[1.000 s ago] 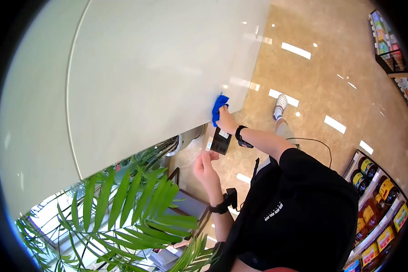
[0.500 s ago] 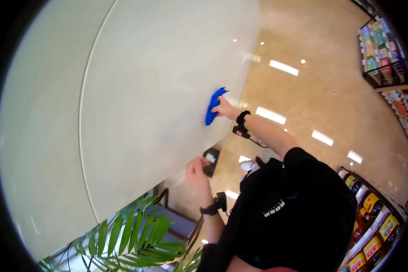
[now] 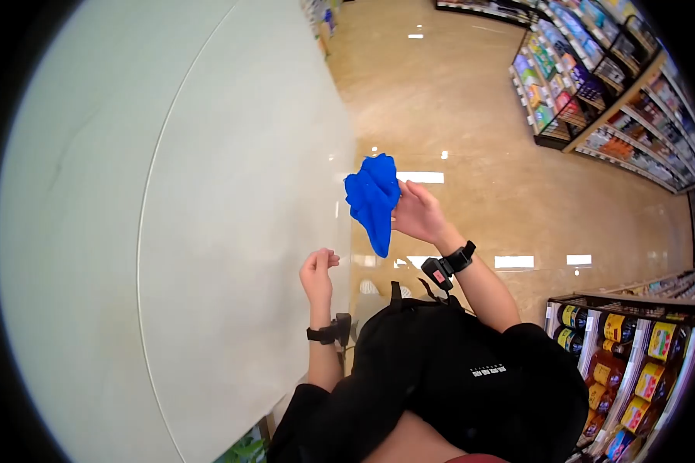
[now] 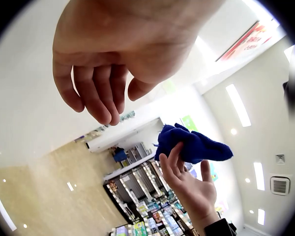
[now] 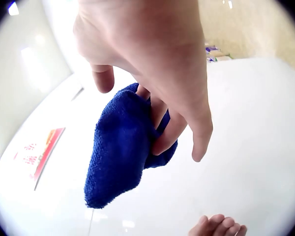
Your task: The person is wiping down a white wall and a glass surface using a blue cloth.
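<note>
A crumpled blue cloth (image 3: 374,197) lies against the fingers of my right hand (image 3: 421,216), at the right edge of the white surface in the head view. In the right wrist view that hand's thumb stands apart from the cloth (image 5: 120,142), while the fingers reach loosely along it and overlap its folds. One end of the cloth hangs out as a point. My left hand (image 3: 316,274) holds nothing; its fingers hang loosely bent over the white surface (image 3: 232,216). The left wrist view shows this hand (image 4: 113,59) close up, with the cloth beyond it.
Tan glossy floor (image 3: 440,108) stretches beyond the white surface's right edge. Stocked store shelves (image 3: 594,85) stand at the upper right, and a rack of bottles (image 3: 618,363) is close on the right. Green leaves (image 3: 243,447) show at the bottom.
My right hand was gripping the cloth on the white surface; it has lifted away, turned palm up and loosened, the cloth now on its fingers. The head view has swung toward the shelves.
</note>
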{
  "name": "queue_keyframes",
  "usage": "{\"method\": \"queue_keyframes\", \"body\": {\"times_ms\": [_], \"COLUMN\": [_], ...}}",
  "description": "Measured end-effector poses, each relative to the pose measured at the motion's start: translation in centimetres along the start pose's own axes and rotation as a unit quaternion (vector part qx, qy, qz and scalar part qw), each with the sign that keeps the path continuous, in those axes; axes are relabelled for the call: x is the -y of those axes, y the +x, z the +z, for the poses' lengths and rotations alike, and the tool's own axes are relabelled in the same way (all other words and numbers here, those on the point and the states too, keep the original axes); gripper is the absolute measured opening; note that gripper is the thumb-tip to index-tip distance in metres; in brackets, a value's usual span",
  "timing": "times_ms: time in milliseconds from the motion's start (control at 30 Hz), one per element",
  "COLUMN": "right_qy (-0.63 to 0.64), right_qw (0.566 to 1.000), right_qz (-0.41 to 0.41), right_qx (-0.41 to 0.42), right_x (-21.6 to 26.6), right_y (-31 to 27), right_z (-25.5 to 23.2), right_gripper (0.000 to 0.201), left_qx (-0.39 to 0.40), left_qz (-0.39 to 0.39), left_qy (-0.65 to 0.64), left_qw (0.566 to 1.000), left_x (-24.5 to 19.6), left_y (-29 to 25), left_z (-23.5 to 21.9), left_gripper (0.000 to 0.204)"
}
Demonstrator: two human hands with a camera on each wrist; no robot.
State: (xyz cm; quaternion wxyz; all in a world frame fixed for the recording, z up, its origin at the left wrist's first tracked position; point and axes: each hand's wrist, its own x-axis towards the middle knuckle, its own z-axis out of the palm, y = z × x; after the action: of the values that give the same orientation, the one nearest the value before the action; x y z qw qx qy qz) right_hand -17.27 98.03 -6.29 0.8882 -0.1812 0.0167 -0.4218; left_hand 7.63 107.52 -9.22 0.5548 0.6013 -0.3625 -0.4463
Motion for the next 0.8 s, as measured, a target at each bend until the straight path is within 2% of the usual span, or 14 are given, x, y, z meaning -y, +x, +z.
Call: {"method": "queue_keyframes", "body": {"times_ms": [133,333,433,533,633,767,800], "right_qy": [-0.138,-0.186,-0.191,-0.187,-0.204,-0.2,-0.205], "right_qw": [0.98,0.964,0.96,0.949,0.944,0.947,0.946], "right_qz": [-0.082,-0.118,-0.12,-0.146,-0.161,-0.151,-0.154], "right_qx": [-0.117,-0.15,-0.164,-0.208,-0.204,-0.2,-0.196], "right_x": [4.1,9.6,13.7,18.6,22.9,27.6,28.2], "right_y": [-0.3,3.5,7.0,10.2,12.2,15.6,15.9], "right_z": [1.3,-1.3,-3.5,-3.4,-4.6,-5.2,-5.7], "right_gripper": [0.051,0.053,0.052,0.051,0.047,0.047,0.046], "left_qx": [0.065,0.074,0.1,0.176,0.285,0.345,0.351], "left_qz": [0.019,0.018,0.015,-0.006,0.007,-0.044,-0.036], "left_qy": [0.016,-0.021,-0.049,-0.029,-0.024,-0.061,-0.076], "left_qw": [0.998,0.997,0.994,0.984,0.958,0.936,0.933], "left_x": [-1.7,-2.9,-2.8,-3.8,-6.5,-9.7,-9.9], "left_y": [5.6,12.7,17.9,24.2,28.3,32.8,33.4], "left_z": [4.3,9.4,12.5,17.5,23.3,30.3,31.2], "left_gripper": [0.025,0.024,0.023,0.024,0.028,0.036,0.033]}}
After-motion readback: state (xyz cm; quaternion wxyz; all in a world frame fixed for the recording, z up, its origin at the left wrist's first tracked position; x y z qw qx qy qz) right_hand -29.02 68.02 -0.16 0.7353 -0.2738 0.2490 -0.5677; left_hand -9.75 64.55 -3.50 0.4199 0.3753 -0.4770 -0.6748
